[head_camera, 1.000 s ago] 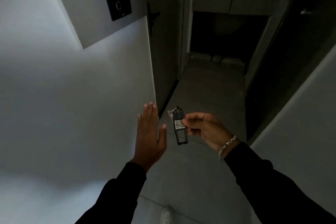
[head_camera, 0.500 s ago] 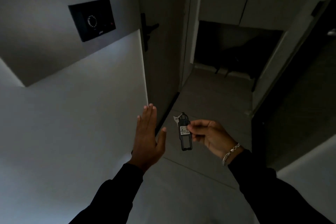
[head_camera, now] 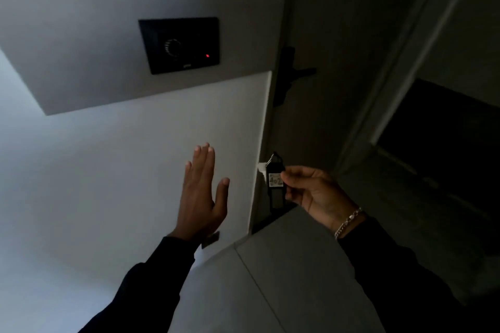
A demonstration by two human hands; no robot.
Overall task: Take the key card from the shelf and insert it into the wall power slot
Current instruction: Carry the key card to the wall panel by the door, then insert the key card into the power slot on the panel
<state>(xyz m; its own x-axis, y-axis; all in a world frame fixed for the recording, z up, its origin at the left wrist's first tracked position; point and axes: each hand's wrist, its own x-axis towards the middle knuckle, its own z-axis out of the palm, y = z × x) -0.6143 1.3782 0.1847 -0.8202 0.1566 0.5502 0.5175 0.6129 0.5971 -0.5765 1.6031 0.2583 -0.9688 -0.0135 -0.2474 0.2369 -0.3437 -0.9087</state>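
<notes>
I have the card (head_camera: 275, 184) already in my right hand (head_camera: 313, 192), so the pick-up from the shelf looks done; no shelf shows in this view. The card sits right of centre in the frame, a dark fob hanging upright with a white label reading roughly "402" and a ring at its top. My thumb and fingers are pinched on its right edge, near the label.

My left hand (head_camera: 201, 194) is at centre frame, flat and open, fingers together and pointing up, thumb apart, holding nothing. It is over the white wall (head_camera: 108, 170); whether it touches the wall I cannot tell.

The panel (head_camera: 180, 44) is in the upper middle of the frame, black, with a ring of dots and a small red light. I take this to be the power slot, though I cannot make out the slot opening itself. The card is well below it and to its right, apart from it.

What is left, as I judge it: raise the card to the panel, line it up and push it in.
</notes>
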